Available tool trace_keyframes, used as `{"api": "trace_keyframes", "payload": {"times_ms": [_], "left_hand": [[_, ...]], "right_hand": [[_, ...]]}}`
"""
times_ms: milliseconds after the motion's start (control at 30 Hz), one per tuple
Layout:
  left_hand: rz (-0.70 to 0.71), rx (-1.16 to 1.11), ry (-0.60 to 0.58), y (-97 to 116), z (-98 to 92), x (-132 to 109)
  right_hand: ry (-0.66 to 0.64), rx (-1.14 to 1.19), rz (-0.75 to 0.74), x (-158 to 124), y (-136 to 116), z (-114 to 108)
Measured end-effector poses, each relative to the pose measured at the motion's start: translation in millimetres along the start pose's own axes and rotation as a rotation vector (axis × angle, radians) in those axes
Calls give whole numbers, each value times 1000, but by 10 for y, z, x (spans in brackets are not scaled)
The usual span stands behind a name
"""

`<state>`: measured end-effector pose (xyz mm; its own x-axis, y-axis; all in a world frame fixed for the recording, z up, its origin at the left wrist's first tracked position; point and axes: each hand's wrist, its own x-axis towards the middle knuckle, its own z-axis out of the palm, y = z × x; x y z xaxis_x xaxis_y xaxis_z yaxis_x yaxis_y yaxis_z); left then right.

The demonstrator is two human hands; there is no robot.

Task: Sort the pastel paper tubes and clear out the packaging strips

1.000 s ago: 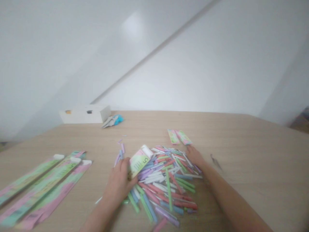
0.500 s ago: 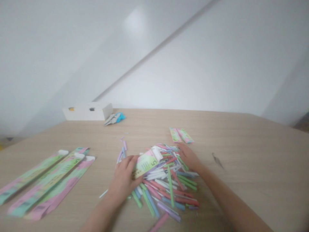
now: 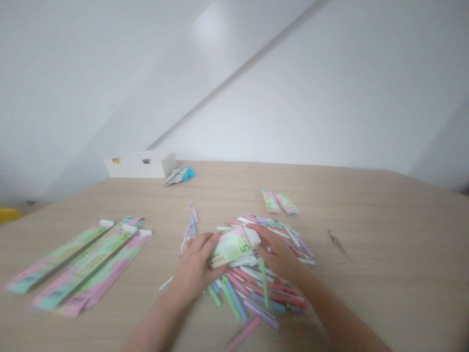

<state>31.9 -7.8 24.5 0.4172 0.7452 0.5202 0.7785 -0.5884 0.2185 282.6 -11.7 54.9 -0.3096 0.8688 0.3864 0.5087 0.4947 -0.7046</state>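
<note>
A heap of several pastel sticks, pink, green, blue, purple and white, lies on the wooden table. My left hand grips a small green-and-pink box printed with a "5", held over the heap. My right hand rests on the sticks with its fingers touching the box's right end. Whether those fingers grip the box or a stick is blurred.
Three long green-and-pink boxes lie at the left. Two small packs lie beyond the heap. A white box and a crumpled blue-and-grey thing sit at the far edge by the white wall. A dark mark is at the right.
My right hand has moved left from the heap's far right side to the small box. My left hand has turned the box flatter and shifted it slightly right.
</note>
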Motion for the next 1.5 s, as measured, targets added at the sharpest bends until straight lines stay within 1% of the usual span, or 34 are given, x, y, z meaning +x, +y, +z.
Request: {"api": "trace_keyframes", "payload": {"times_ms": [100,267,467,600,767,1000,1167,1300,1500], "left_hand": [[25,0,29,22,-29,-6],[58,-13,81,39,-68,8],[93,-1,69,50,-81,10],[96,8,63,61,-81,11],[93,0,56,63,-78,23],[105,-20,74,71,-49,-4],[106,-33,81,66,-20,-14],[108,-29,75,62,-15,-11],[126,-15,74,43,33,-23]], "right_hand": [[15,-101,4,-15,19,-8],[26,-140,-6,-7,-17,-9],[38,-162,-22,-12,-31,11],[72,-182,-4,-35,-8,30],[127,-90,7,-46,-36,44],[41,97,-21,-69,-145,82],[93,134,-49,-91,-134,150],[108,95,-51,-91,-103,173],[59,-86,-28,-131,-79,222]]}}
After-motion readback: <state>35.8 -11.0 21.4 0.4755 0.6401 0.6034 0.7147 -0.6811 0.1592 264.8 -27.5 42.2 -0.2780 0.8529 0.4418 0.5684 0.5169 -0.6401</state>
